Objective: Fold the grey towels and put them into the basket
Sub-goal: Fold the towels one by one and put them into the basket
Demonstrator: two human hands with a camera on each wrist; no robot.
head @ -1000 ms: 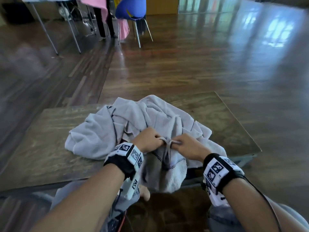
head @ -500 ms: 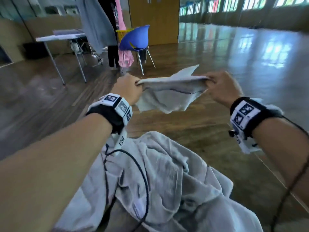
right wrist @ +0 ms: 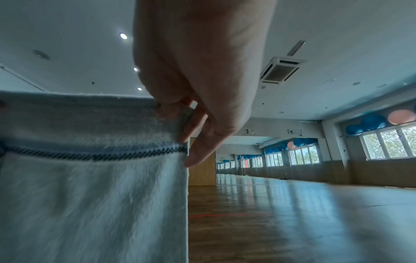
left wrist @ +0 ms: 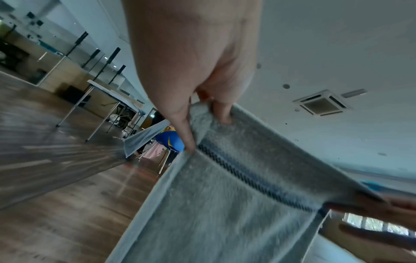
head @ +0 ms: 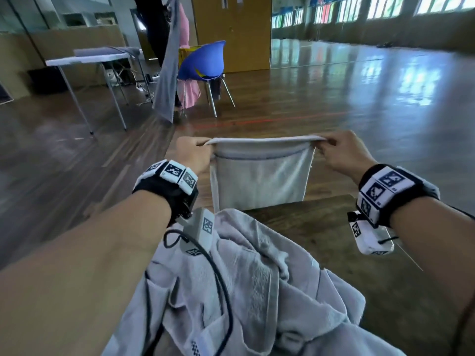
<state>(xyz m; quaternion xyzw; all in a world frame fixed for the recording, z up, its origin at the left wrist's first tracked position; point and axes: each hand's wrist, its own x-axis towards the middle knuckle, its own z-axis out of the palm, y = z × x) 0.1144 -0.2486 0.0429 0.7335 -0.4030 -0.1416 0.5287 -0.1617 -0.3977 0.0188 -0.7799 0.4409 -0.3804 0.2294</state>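
A small grey towel with a dark stitched stripe hangs flat in the air beyond the table's far edge. My left hand pinches its top left corner and my right hand pinches its top right corner, so the top edge is stretched straight between them. The left wrist view shows my left hand with thumb and finger clamped on the towel hem. In the right wrist view my right hand pinches the towel corner. A heap of crumpled grey towels lies on the table below my arms. No basket is in view.
The wooden table shows bare at the right of the heap. Beyond it are a blue chair, a white folding table, a person holding up a grey cloth, and open wooden floor to the right.
The towel was bunched between my hands half a second ago; now my hands have moved apart and it hangs spread flat. One second ago both hands were picking it from the heap.
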